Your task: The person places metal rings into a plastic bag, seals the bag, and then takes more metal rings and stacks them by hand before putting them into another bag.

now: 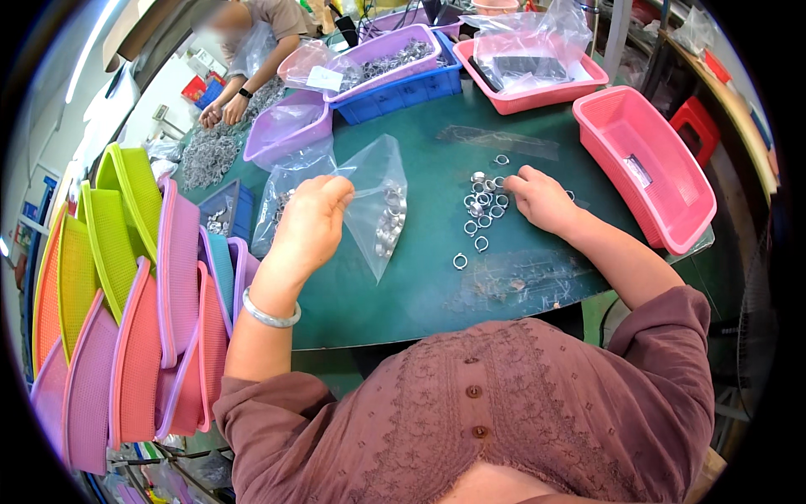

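My left hand (312, 217) is closed, pinching the top of a clear plastic bag (363, 228) over the green table. Small silvery metal rings (390, 220) with little tabs, like hose clamps, show inside the bag. More clear plastic with rings lies left of that hand; I cannot tell if it is the same bag. My right hand (541, 200) reaches palm down to a loose heap of the same metal rings (482, 202), its fingers drawn together at the heap's right edge. Its fingertips touch the rings, but what they hold is hidden.
Stacked coloured baskets (134, 353) crowd the left. A pink basket (663, 189) stands at the right. Behind are a pink tray (537, 101) with plastic bags, a purple basket (395, 60) on a blue crate (399, 99), and a co-worker (277, 34) handling a grey metal pile (211, 157).
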The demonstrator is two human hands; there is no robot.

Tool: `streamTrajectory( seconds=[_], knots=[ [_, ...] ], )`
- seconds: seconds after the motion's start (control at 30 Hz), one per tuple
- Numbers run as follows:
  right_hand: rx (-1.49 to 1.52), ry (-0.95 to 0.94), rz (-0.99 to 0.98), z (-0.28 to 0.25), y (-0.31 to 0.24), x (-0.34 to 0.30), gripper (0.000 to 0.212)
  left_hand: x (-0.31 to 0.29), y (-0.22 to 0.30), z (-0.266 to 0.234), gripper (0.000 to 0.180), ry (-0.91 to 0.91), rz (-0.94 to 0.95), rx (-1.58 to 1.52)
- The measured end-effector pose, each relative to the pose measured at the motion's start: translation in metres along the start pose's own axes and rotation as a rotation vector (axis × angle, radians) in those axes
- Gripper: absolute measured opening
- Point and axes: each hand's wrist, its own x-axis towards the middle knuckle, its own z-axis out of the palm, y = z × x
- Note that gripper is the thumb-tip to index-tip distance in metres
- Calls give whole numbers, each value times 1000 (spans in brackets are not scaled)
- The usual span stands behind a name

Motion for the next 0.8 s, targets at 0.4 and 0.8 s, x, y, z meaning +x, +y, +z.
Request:
streamTrajectory(
  seconds=[0.4,0.8],
  knots=[
    [1097,-128,118,-51,-103,78,20,7,23,21,8,-130,178,-42],
    [1074,-496,342,-49,-146,82,23,-5,26,15,18,-139,180,-51]
  ],
)
